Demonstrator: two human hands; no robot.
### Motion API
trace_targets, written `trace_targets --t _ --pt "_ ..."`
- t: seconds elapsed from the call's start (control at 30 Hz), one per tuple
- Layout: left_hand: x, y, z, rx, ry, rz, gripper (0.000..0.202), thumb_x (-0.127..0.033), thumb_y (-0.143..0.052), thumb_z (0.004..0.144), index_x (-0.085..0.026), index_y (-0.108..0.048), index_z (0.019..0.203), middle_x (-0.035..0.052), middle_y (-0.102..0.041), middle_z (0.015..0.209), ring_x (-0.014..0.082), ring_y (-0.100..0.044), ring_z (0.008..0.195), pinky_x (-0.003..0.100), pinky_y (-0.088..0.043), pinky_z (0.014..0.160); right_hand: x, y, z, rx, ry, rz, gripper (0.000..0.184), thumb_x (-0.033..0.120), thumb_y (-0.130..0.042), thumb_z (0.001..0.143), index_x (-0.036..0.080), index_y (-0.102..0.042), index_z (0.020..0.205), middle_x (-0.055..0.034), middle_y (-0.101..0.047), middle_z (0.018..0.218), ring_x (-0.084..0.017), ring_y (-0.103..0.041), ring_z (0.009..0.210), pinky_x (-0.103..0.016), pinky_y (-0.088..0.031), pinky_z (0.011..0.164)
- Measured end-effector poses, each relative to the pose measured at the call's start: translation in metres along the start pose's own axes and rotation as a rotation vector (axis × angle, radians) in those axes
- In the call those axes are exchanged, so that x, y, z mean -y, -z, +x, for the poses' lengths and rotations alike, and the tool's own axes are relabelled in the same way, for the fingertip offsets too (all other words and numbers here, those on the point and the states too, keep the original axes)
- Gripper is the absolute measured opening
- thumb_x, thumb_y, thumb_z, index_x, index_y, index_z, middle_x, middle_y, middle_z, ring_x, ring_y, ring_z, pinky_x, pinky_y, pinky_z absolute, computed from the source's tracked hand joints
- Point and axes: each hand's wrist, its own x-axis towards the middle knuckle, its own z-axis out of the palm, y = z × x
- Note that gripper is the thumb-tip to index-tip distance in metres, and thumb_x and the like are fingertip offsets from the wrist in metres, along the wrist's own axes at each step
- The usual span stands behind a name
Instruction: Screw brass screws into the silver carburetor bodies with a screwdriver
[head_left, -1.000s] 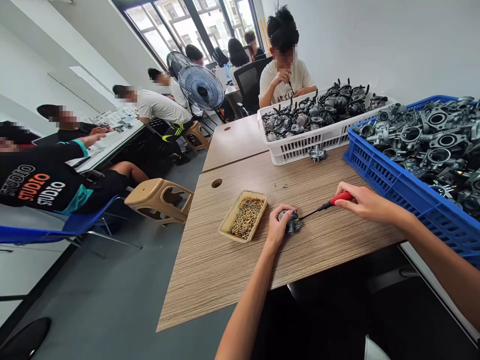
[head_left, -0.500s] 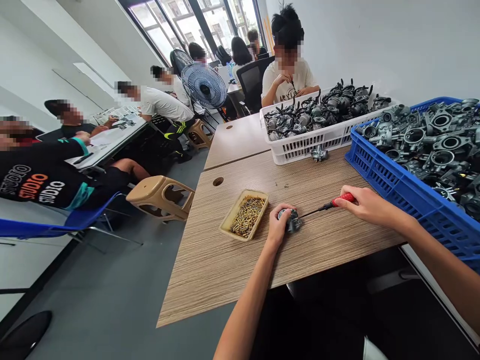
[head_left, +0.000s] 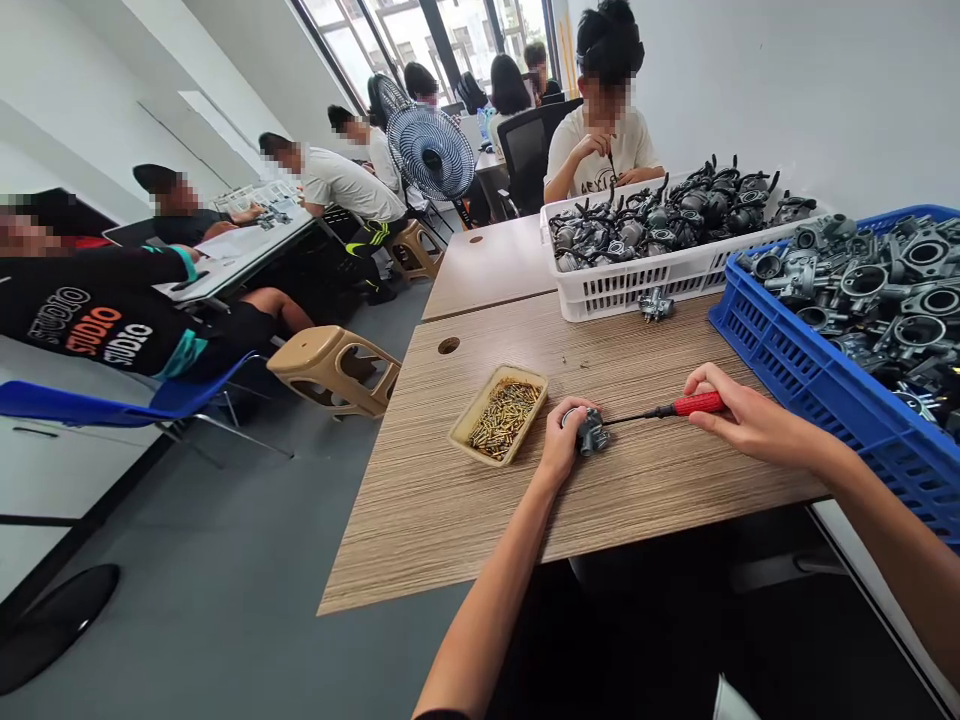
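Held in the left hand [head_left: 562, 438], fingers and thumb curled about it: one grey metal part [head_left: 592, 433], round opening partly under the fingers; low over the wood-grain tabletop [head_left: 420, 500], whether touching it or just above, cannot tell. Held in the right hand [head_left: 731, 410], fingers loosely curled about the rear of the grip: one screwdriver [head_left: 699, 403], red handle, black collar, thin dark shaft; nearly level, pointed toward the left hand, tip at the side of the metal part that faces the right hand; how deeply engaged, cannot tell.

Just left of the left hand: one shallow beige tray [head_left: 475, 453], partly filled with small brass-coloured pieces [head_left: 507, 418]; ahead of the left hand, loose on the wood: a few tiny bits [head_left: 583, 365], too small to identify; ahead and to the left, past the tray: one round hole [head_left: 448, 345] in the tabletop.

Ahead of the right hand, just beside the white crate: one single casting [head_left: 655, 305]; farther ahead of both hands: one white crate [head_left: 622, 292], slatted, heaped with grey-and-black assemblies [head_left: 660, 225]; right of the right hand and ahead: one blue crate [head_left: 795, 350], heaped with bare metal bodies [head_left: 922, 330].

Beyond the white crate: one co-worker [head_left: 604, 150], pale T-shirt, slim dark tool in hand; well left of both hands: one beige stool [head_left: 330, 360], one blue chair [head_left: 202, 395].
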Motion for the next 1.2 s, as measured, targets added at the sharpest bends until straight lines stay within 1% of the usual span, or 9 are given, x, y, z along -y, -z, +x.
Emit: trace_targets --t 0.13,0.2,0.33,0.47,0.57,0.77,0.93,1.03,1.2 --pt "0.002 0.002 0.001 0.049 -0.045 0.046 0.030 -0.049 -0.069 0.084 -0.019 -0.075 0.082 0.0044 -0.074 0.084 0.0180 -0.062 0.079 0.028 -0.050 0.074 -0.003 -0.003 0.002 -0.070 -0.051 -0.016 0.036 0.060 -0.052 0.103 0.027 -0.050 0.089 0.0006 -0.063 0.066 -0.021 -0.056 0.062 -0.032 -0.038 0.062" --pt "0.003 0.002 0.002 0.044 -0.037 0.038 0.031 -0.049 -0.067 0.085 -0.019 -0.075 0.083 0.0045 -0.074 0.086 0.0180 -0.062 0.080 0.028 -0.050 0.074 -0.003 -0.003 0.002 -0.062 -0.068 -0.018 0.036 0.060 -0.053 0.102 0.027 -0.051 0.090 0.0005 -0.064 0.067 -0.021 -0.057 0.063 -0.032 -0.038 0.062" --pt "0.003 0.002 0.002 0.032 -0.050 0.032 0.029 -0.047 -0.064 0.086 -0.019 -0.074 0.083 0.0039 -0.072 0.084 0.0172 -0.061 0.078 0.028 -0.049 0.074 -0.001 -0.001 0.001 -0.036 0.007 0.003 0.029 0.054 -0.060 0.098 0.026 -0.055 0.104 -0.0003 -0.067 0.077 -0.021 -0.058 0.065 -0.031 -0.040 0.063" --pt "0.001 0.001 0.002 0.055 -0.082 0.102 0.028 -0.046 -0.065 0.086 -0.019 -0.074 0.082 0.0038 -0.071 0.083 0.0181 -0.062 0.080 0.029 -0.049 0.077 -0.003 -0.007 0.004 -0.123 -0.022 0.014 0.029 0.054 -0.058 0.099 0.027 -0.053 0.091 -0.0007 -0.064 0.072 -0.020 -0.055 0.063 -0.031 -0.038 0.061" --pt "0.000 0.001 0.002 0.057 -0.075 0.116 0.028 -0.046 -0.066 0.084 -0.019 -0.073 0.081 0.0036 -0.071 0.083 0.0182 -0.062 0.080 0.029 -0.049 0.077 -0.007 -0.010 0.005 -0.132 -0.087 -0.003 0.036 0.058 -0.057 0.100 0.027 -0.050 0.083 -0.0009 -0.063 0.068 -0.020 -0.055 0.062 -0.032 -0.038 0.061" --pt "0.001 0.000 0.003 0.033 -0.048 0.053 0.027 -0.044 -0.065 0.084 -0.019 -0.073 0.082 0.0040 -0.073 0.085 0.0180 -0.062 0.081 0.029 -0.049 0.077 -0.003 -0.006 0.003 -0.068 0.004 0.094 0.036 0.060 -0.059 0.098 0.026 -0.057 0.108 0.0008 -0.063 0.077 -0.018 -0.053 0.063 -0.030 -0.039 0.060" --pt "0.003 0.000 0.004 0.031 -0.058 0.035 0.027 -0.044 -0.065 0.085 -0.018 -0.074 0.082 0.0044 -0.074 0.085 0.0181 -0.063 0.081 0.029 -0.049 0.077 0.003 -0.016 0.005 -0.219 -0.049 0.081 0.040 0.063 -0.059 0.099 0.026 -0.052 0.085 0.0029 -0.053 0.063 -0.016 -0.047 0.056 -0.031 -0.035 0.056" --pt "0.003 0.000 0.005 0.030 -0.060 0.027 0.026 -0.043 -0.066 0.085 -0.019 -0.075 0.082 0.0040 -0.073 0.084 0.0179 -0.062 0.080 0.030 -0.049 0.077 0.003 -0.016 0.005 -0.231 -0.089 0.061 0.044 0.064 -0.059 0.099 0.026 -0.049 0.078 0.0027 -0.051 0.060 -0.016 -0.046 0.055 -0.031 -0.035 0.056" --pt "0.001 -0.001 0.006 -0.004 -0.036 -0.049 0.028 -0.045 -0.065 0.085 -0.019 -0.073 0.079 0.0049 -0.073 0.084 0.0180 -0.063 0.079 0.030 -0.051 0.075 0.004 -0.010 0.003 -0.126 -0.001 0.134 0.033 0.057 -0.061 0.097 0.025 -0.056 0.104 -0.0013 -0.067 0.081 -0.018 -0.055 0.063 -0.030 -0.040 0.058"
